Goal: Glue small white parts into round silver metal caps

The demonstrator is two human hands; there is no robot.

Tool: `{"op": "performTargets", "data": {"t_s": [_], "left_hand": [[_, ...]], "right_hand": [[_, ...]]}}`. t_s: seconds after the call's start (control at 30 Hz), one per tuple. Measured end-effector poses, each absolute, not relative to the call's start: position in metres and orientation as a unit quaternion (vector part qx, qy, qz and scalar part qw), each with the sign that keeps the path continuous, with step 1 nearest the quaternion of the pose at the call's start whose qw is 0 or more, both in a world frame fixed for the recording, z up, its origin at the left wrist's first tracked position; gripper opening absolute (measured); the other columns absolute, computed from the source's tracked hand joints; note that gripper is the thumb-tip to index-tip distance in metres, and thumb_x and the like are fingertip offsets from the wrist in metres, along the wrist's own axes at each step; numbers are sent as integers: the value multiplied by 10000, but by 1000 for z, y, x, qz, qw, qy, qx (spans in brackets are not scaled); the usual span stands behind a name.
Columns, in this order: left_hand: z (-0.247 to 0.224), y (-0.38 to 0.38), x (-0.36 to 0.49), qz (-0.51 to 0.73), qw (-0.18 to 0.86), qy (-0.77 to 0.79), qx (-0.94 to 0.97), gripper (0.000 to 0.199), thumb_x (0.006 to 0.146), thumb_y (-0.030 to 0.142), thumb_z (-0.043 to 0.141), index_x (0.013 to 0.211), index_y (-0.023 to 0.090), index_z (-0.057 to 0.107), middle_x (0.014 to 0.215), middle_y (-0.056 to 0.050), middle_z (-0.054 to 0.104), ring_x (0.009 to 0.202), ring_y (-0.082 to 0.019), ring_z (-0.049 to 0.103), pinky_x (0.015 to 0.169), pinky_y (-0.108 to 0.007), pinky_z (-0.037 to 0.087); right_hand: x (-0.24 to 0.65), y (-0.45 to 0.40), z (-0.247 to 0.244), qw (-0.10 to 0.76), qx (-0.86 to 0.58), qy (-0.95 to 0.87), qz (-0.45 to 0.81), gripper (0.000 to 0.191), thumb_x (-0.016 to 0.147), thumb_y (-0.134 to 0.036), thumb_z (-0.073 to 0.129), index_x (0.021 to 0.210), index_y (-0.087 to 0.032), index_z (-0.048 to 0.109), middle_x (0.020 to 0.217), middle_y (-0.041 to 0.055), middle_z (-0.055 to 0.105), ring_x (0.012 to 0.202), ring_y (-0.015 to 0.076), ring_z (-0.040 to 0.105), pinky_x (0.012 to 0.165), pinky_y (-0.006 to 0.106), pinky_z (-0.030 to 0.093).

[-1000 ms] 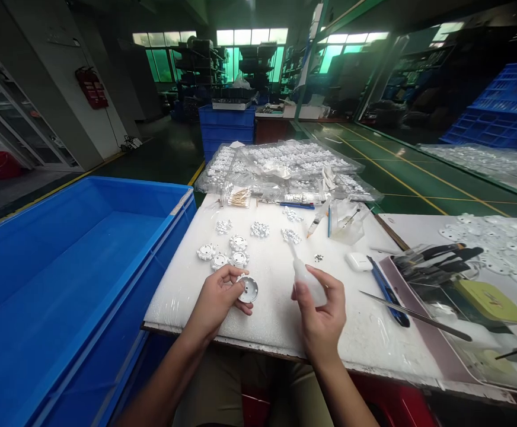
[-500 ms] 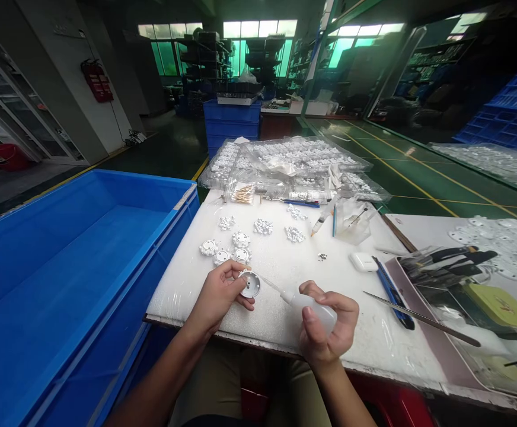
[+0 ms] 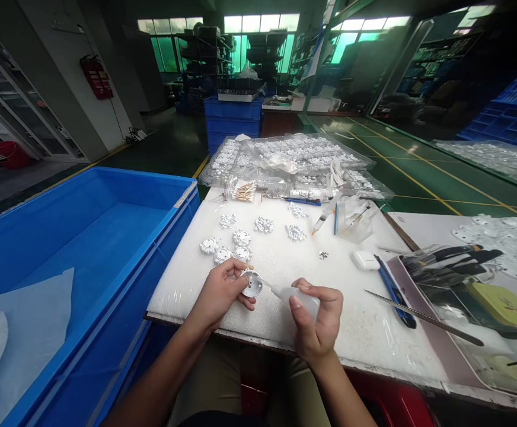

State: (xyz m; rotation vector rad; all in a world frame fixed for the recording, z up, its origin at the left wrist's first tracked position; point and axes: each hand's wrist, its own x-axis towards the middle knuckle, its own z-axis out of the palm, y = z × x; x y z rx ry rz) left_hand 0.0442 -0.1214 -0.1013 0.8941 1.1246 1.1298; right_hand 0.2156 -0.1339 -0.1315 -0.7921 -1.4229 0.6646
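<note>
Between the fingers and thumb of my left hand (image 3: pixel 220 290) is a small round, hollow white part (image 3: pixel 253 286) with a scalloped rim, its inside facing up. My right hand (image 3: pixel 318 317) is wrapped round a translucent squeeze bottle (image 3: pixel 300 299), tilted so its thin nozzle (image 3: pixel 267 284) points left. The nozzle tip is at the part's right edge; whether it touches is too small to tell. Just beyond my left hand lie several similar white round parts (image 3: pixel 242 237), closed side up. Small piles of tiny white pieces (image 3: pixel 264 224) sit farther back on the white foam sheet (image 3: pixel 187 279).
At left stands a large blue bin (image 3: pixel 152 249) with a white sheet (image 3: pixel 31 320) in it. Bagged trays of white parts (image 3: pixel 294 154) fill the table's back. To the right are a blue cutter (image 3: pixel 394 290), tweezers (image 3: pixel 423 317), a white case (image 3: pixel 365 261) and a tool tray (image 3: pixel 440 338).
My right hand has brought the bottle left, its nozzle now at the part's right edge instead of its upper rim. A white sheet has appeared in the blue bin. My left hand has barely moved.
</note>
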Motion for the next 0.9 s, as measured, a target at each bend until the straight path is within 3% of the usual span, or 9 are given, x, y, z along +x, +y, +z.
{"op": "performTargets", "data": {"t_s": [0.9], "left_hand": [[-100, -119, 44, 485, 614, 490, 384, 230, 740, 287, 676, 871, 137, 560, 711, -4, 590, 490, -150, 627, 418, -236, 525]], "right_hand": [[218, -136, -133, 634, -372, -626, 261, 163, 894, -202, 521, 1036, -226, 445, 893, 32, 513, 792, 167, 535, 709, 335, 441]]}}
